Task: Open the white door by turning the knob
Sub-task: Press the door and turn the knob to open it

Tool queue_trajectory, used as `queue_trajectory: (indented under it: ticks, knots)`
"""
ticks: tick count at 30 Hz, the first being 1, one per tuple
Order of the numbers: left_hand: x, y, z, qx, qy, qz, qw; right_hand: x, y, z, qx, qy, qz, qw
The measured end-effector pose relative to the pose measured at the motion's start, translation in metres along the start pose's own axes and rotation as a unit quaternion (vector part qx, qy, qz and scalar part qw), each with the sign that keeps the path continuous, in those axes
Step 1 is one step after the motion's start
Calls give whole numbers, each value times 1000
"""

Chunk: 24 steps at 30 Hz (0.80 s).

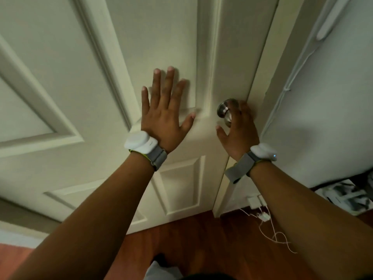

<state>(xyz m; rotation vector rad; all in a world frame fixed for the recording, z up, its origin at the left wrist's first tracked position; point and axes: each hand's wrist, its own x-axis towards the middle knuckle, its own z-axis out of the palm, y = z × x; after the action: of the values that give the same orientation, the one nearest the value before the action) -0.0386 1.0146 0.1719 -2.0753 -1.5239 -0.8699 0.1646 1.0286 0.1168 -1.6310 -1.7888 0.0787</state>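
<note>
The white panelled door (113,63) fills most of the view. Its round silver knob (223,110) sits near the door's right edge. My left hand (163,116) lies flat on the door just left of the knob, with its fingers spread and pointing up. My right hand (240,130) is on the knob. Its fingers curl over the knob's right side and hide that half, and its thumb sticks out just below the knob. Both wrists wear a white device on a grey strap.
The door frame (282,63) and a white wall (333,110) lie to the right. White chargers and loose cables (266,217) sit on the red-brown wood floor (191,241) by the frame. A black and white item (347,195) lies at the far right.
</note>
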Motion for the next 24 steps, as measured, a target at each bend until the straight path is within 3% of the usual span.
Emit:
queue_trajectory:
  ticks: [9, 14, 19, 24]
  knots:
    - [8, -11, 18, 25, -34, 21, 999, 16, 13, 7, 16, -8, 45, 999]
    - [9, -11, 24, 35, -48, 12, 998, 17, 12, 8, 116, 33, 65, 991]
    - [10, -11, 28, 40, -36, 17, 998, 18, 7, 13, 204, 84, 148, 964]
    - [10, -11, 32, 41, -12, 19, 999, 19, 2, 15, 306, 84, 245, 916]
